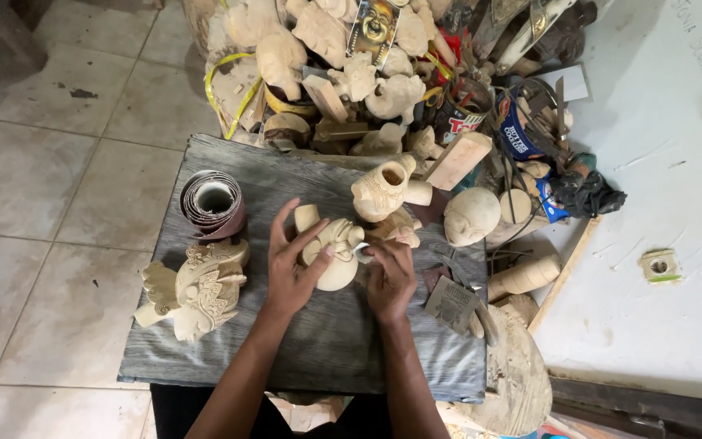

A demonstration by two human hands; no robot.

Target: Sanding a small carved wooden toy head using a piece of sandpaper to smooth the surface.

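While the left hand cups a small pale wooden carving from the side — its grip closed around the rounded body, thumb over the front — the right hand pinches at the carving's right side, fingers closed on something too small to make out, possibly a scrap of sandpaper. The carving sits near the middle of the grey plank surface, just in front of a carved vase. To work this well, the holding hand should keep the piece steady against the surface while the other moves in short, light strokes along the raised detail, which looks fragile. Open room lies toward the near edge of the surface, between the forearms. To the left stand a winged carving and a roll of sandpaper; to the right, a folded sandpaper sheet sits near the edge, and a crowded heap of unfinished carvings borders the far side.
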